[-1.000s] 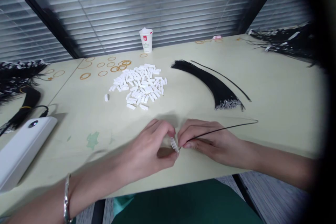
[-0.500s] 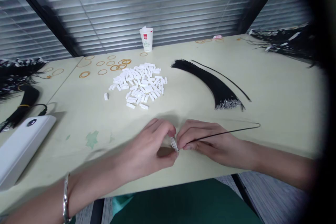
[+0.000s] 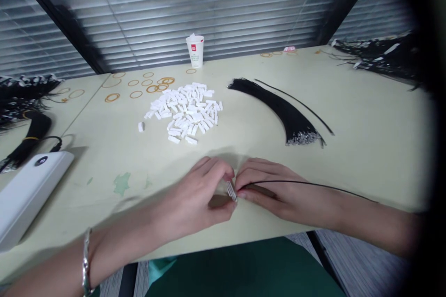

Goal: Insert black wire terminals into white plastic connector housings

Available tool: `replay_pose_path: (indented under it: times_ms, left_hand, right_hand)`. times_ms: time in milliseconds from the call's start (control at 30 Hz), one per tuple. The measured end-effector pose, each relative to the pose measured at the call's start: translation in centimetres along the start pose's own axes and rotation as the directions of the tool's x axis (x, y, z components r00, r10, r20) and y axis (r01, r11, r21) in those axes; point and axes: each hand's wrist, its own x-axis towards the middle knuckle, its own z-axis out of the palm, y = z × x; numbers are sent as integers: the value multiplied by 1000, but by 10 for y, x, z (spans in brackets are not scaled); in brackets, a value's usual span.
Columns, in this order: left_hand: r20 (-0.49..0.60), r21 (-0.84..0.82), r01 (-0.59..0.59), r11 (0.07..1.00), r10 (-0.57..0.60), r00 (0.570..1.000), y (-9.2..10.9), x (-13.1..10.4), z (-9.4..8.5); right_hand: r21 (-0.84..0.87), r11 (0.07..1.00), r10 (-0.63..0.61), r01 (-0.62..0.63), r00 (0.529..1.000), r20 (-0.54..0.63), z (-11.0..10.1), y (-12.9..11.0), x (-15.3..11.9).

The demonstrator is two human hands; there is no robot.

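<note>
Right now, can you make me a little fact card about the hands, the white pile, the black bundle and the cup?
Left hand: pinches a white connector
Right hand: grips a black wire; wire tip hidden
White pile: many small pieces; one loose piece lies left of it
Black bundle: right of the pile, a single wire alongside
Cup: white, upright, behind the pile

Held connector (image 3: 231, 190) looks white plastic, ridged face; held wire (image 3: 313, 183) smooth black plastic coating. Wire bundle (image 3: 268, 104) same, tips (image 3: 303, 138) shiny bare metal. Loose connectors (image 3: 188, 109) matt plastic. Tabletop (image 3: 376, 125) smooth, low sheen. Cup (image 3: 195, 53) paper; bracelet (image 3: 86, 260) polished metal; lap cloth (image 3: 244, 267) matt
</note>
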Motion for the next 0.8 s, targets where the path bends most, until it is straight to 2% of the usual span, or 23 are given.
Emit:
replay_pose_path:
  times_ms: [133,300,467,800]
  left_hand:
    - [-2,12,-3,1000,3,1000,-1,-1,0]
    - [7,0,-8,1000,8,1000,-1,-2,1]
    - [7,8,-11,1000,11,1000,0,-1,-1]
    - [11,11,-30,1000,30,999,1,0,-3]
  right_hand:
    - [-31,999,-5,6,999,40,1,1,-3]
    - [-116,989,-77,88,993,95,1,2,-5]
    - [-113,990,-74,88,990,123,0,0,-3]
    - [-142,979,-148,146,989,1,3,-1,-1]
